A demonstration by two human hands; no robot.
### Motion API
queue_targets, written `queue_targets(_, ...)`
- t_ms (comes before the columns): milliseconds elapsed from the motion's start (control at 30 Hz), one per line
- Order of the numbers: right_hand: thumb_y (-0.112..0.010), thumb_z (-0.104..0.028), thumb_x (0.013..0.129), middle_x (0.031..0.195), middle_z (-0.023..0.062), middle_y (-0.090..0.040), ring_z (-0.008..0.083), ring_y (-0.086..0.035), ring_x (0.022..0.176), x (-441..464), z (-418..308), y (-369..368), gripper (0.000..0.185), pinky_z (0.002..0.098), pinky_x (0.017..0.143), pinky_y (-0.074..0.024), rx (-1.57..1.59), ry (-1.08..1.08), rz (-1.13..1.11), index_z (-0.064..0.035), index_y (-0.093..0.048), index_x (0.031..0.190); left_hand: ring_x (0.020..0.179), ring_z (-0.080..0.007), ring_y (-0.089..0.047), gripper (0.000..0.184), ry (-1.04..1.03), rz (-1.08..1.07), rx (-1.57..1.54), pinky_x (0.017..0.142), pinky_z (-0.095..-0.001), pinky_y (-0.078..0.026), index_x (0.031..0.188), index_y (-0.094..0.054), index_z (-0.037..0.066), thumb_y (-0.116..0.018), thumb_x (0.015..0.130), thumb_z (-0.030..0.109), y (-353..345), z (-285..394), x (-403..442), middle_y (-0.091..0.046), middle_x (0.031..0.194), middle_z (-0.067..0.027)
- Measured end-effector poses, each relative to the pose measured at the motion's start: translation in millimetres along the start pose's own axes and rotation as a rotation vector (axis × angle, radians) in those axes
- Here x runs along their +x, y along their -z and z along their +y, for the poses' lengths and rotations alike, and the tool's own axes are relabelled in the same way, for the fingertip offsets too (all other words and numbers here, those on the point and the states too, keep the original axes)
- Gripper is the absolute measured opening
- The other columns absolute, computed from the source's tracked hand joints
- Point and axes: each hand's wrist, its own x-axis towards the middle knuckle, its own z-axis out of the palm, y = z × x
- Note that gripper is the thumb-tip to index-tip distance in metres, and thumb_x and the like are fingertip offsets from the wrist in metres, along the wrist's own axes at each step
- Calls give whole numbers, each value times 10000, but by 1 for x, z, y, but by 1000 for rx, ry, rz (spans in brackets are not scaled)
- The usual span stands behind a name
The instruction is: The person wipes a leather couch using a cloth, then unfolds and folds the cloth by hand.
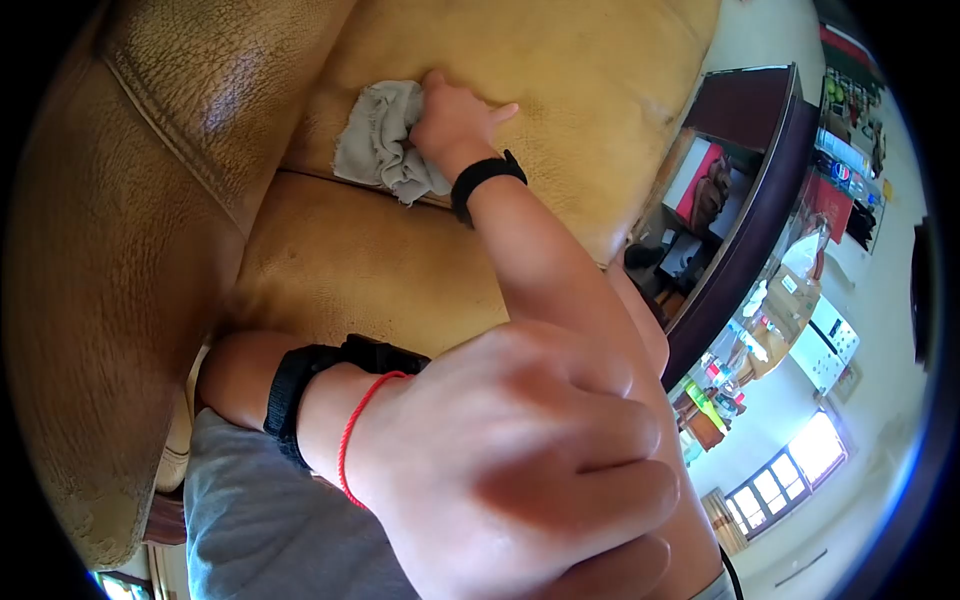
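Against the right hand [455, 125], a crumpled grey cloth [372, 138] is seen on the leather seat [590, 110]; whether it is gripped cannot be judged. Probably light and soft, it may be held by bunched folds. The left hand [510, 450] is fisted.

The left hand [510, 450] is held nearest the view, its back exposed, its fingers curled under and its thumb hidden. Behind it, the left wrist [326, 412] and left forearm [238, 375] are partly shown. Beyond the left hand, by which it is partly covered, the right forearm [560, 255] is stretched away. The right hand [452, 122] is lowered, one digit being pointed outward.
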Motion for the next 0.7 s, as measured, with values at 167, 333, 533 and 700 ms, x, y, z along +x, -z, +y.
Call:
queue_targets(167,-650,-109,878,1147,106,-737,341,-707,1097,-1,0,3,385,863,1111,-36,15,8,-10,-108,-603,1260,457,-148,-380,587,-106,33,29,411,-280,-252,560,-425,82,-681,955,433,-4,-7,-2,-392,620,-13)
queue_targets(333,-661,-113,867,1142,102,-738,341,-706,1098,-2,0,2,380,867,1106,-36,18,6,-5,-105,-604,1242,451,-147,-377,593,-103,37,40,407,-278,-245,563,-425,77,-674,958,443,-3,-5,-3,-406,625,-20)
queue_targets(533,-678,-122,851,1108,100,-748,349,-704,1106,-2,0,2,408,870,1101,-50,14,8,19,-107,-591,1250,444,-146,-374,602,-134,31,46,402,-275,-237,566,-425,72,-667,961,456,-1,-9,-3,-422,633,-28)
queue_targets(700,-682,-111,850,1087,102,-753,357,-704,1103,-1,2,-1,381,878,1089,-62,-1,13,45,-105,-604,1222,439,-145,-371,609,-178,23,45,398,-273,-231,569,-425,67,-661,963,467,-3,-12,-5,-436,639,-34)
